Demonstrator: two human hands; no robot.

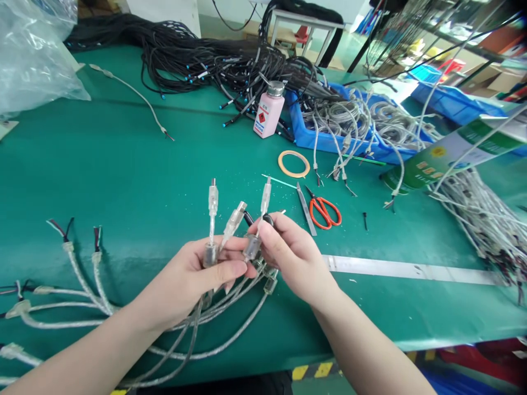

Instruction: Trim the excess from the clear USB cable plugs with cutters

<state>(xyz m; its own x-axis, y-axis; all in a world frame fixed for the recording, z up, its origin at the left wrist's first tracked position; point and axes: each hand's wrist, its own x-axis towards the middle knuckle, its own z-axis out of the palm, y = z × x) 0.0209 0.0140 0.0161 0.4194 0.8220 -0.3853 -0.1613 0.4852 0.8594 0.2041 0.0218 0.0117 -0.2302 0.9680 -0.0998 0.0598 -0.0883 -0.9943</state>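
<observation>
Clear-jacketed USB cables [212, 197] with see-through plugs pass between my two hands above the green table. My left hand [209, 274] is closed around several of them near their clear cylindrical ferrite lumps, with two plugs pointing up. My right hand [288, 249] pinches another USB cable [265, 195], its plug upright, just above a ferrite lump [252, 248]. A small black piece [268, 219] shows at the right fingertips; its kind is unclear. The cable lengths trail down to the left, where stripped ends with coloured wires [66, 233] lie on the table.
Red-handled scissors [327, 213], tweezers [307, 211] and a tape ring [293, 164] lie beyond my right hand. Behind them stand a pink bottle [269, 112] and a blue bin [302, 131] of cables. A steel ruler [379, 267] lies right. Black cables [185, 49] heap at the back.
</observation>
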